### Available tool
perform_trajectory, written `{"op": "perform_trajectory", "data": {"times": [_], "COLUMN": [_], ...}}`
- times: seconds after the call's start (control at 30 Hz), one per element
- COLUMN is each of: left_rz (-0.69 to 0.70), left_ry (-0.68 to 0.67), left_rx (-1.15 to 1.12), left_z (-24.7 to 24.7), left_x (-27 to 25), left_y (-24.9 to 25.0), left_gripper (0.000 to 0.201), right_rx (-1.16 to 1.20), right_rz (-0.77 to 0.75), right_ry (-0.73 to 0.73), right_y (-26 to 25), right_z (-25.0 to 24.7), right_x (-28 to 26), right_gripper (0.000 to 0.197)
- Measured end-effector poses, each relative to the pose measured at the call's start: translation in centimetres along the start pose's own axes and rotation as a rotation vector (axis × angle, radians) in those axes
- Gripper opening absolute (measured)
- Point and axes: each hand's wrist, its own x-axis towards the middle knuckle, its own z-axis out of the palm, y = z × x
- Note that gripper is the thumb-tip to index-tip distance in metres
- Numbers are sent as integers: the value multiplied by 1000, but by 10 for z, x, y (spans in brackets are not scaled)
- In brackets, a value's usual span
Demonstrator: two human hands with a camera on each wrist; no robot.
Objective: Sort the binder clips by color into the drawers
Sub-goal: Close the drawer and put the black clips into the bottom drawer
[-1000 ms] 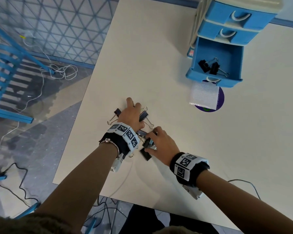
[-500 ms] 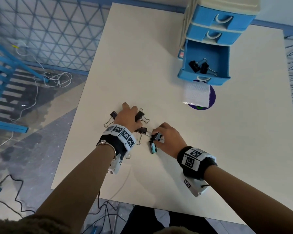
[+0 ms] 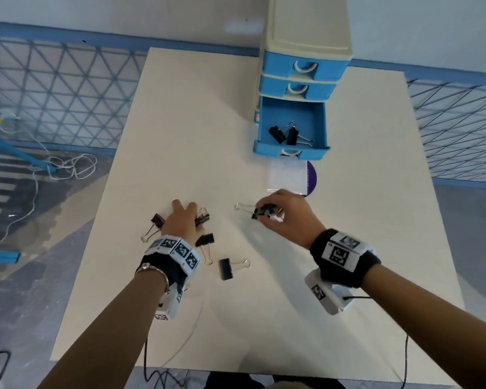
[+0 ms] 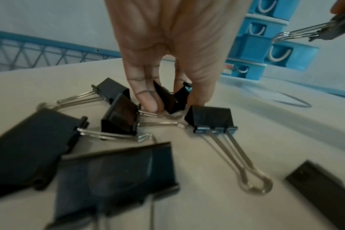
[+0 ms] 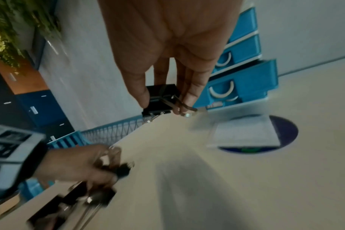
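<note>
My right hand (image 3: 261, 213) (image 5: 163, 105) hovers above the cream table (image 3: 348, 276) and pinches a black binder clip (image 3: 260, 212) (image 5: 159, 99), its wire handles pointing left. My left hand (image 3: 183, 210) (image 4: 171, 101) rests on the table amid several loose black clips (image 3: 205, 239) (image 3: 225, 268) (image 4: 211, 116). Its finger and thumb pinch one small black clip (image 4: 164, 98). At the back, the bottom drawer (image 3: 292, 112) of the blue drawer unit (image 3: 303, 68) is pulled out. Two black clips (image 3: 284, 134) lie inside it.
A clear plastic bag (image 3: 286, 175) lies on a purple disc (image 3: 312, 178) just in front of the drawer. The two upper drawers are closed. The left table edge runs close to my left hand. Cables (image 3: 68, 167) lie on the floor beyond it.
My right hand has lifted a black clip off the pile and carried it right and forward, toward the drawers. The left hand has stayed on the clips.
</note>
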Motion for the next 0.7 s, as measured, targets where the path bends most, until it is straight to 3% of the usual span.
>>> {"op": "perform_trajectory", "data": {"times": [0.13,0.33,0.4,0.5,0.6,0.7], "left_rz": [-29,-95,-87,-85,-92,-37], "left_ry": [43,62,75,94,83,115], "left_rx": [-127,-204,-242,-274,-279,-299], "left_z": [-2,0,3,6,8,-3], "left_x": [-1,-4,-4,-3,-2,-2], "left_y": [0,0,0,-1,-2,12], "left_gripper": [18,20,21,20,21,18], "right_rx": [-73,-163,-170,-193,-145,-73], "right_rz": [-24,46,106,170,174,145], "right_ry": [155,327,324,205,183,255], "right_y": [12,27,31,39,50,61], "right_z": [-46,-98,-109,-117,-112,-103], "right_x": [26,85,104,116,108,87], "right_gripper": [21,29,42,62,60,47]}}
